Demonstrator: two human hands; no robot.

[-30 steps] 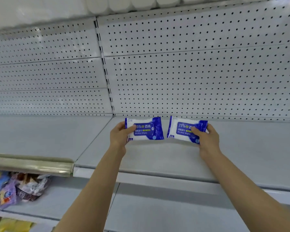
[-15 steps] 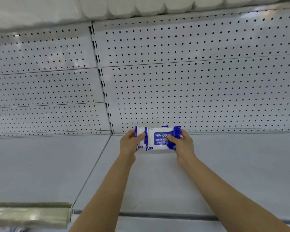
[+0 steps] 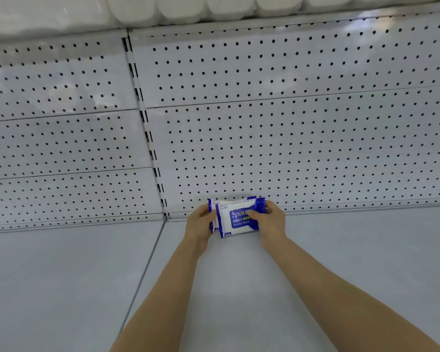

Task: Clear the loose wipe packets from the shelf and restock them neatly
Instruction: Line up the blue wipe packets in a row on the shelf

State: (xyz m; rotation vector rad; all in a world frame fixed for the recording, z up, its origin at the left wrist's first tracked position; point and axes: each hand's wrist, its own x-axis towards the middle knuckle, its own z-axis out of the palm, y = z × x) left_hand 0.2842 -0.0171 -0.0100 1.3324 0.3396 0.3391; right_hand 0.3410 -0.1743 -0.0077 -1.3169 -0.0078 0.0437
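1. At the back of the shelf [image 3: 341, 262], just in front of the pegboard back panel [image 3: 290, 148], two wipe packets [image 3: 239, 221] are held together, one overlapping the other.
2. Surroundings: grey shelf deck with a seam [image 3: 148, 262] running front to back on the left; slotted upright [image 3: 148, 138] dividing two pegboard bays; white rolls [image 3: 214, 6] on the shelf above. No other object sits between the hands and the packets.
3. Left hand [image 3: 200, 226]: grip clamped on the left ends of the packets, fingers curled round the edge.
4. Right hand [image 3: 269, 222]: grip clamped on the right end, thumb across the front packet's printed face, fingers behind.
5. Orientation: long axis runs left to right, roughly parallel to the back panel, right end tilted slightly up. Printed face ("75%", "Alcohol Wipes") points toward the camera, text upright.
6. Front packet sits slightly right of and lower than the rear one; the rear packet's blue left edge shows past it.
7. Lower edge is at or just above the shelf deck; cannot tell if it's touching.
8. Both forearms reach in over the deck from the front.
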